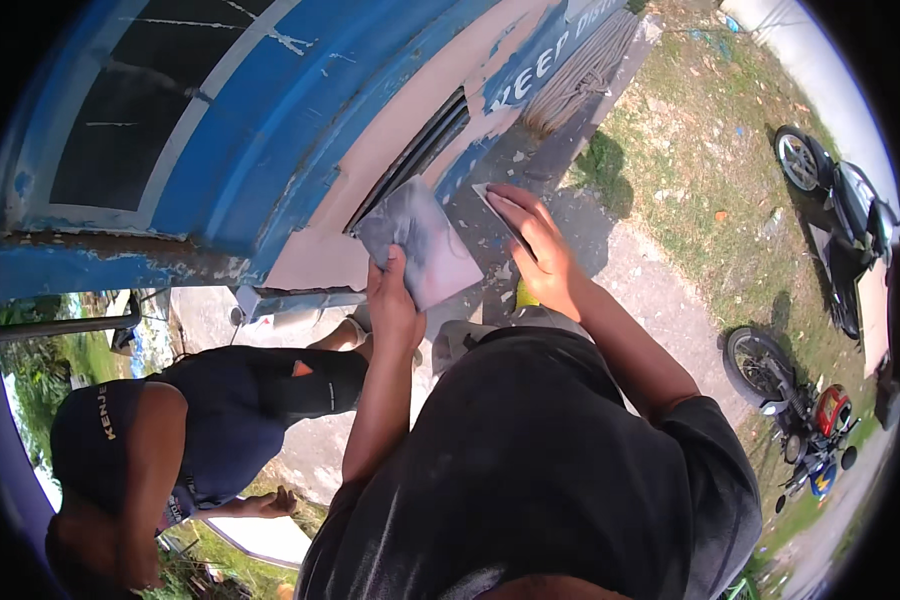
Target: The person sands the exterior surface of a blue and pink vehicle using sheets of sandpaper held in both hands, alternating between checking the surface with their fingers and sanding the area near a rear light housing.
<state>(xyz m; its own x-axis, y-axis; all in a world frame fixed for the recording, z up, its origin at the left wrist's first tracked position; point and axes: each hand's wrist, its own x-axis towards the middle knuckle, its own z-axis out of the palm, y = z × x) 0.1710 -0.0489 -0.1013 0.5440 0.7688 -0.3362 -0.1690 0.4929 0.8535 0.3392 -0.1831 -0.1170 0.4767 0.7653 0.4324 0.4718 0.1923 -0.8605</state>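
Sunlit yard, blue panelwork (pixel 300 130) being shown past the hands. Fingers first: flat sheet (pixel 440 255) is being gripped by the left hand (pixel 395 300), thumb pressed on its face near the lower-left edge. Thin plate (pixel 484 193) is being pinched in the right hand (pixel 545 250); exact thumb placement is being hidden. Key relation: sheet is being held left of the right fingers (pixel 515 205), clear gap between, plate not touching it. Left hand is nearer, in contact. Sheet's long axis is being angled upper left to lower right. Sheet face: dark grey smears toward the top left, pale pink toward the lower right. Plate is being seen almost edge-on, pale at the tip. Further out: dark slotted vent (pixel 425 145) is being partly covered by the sheet; contact can't be told. Dark-clothed co-worker (pixel 220 420) is being seen at left, parked motorbike (pixel 840 230) at far right.
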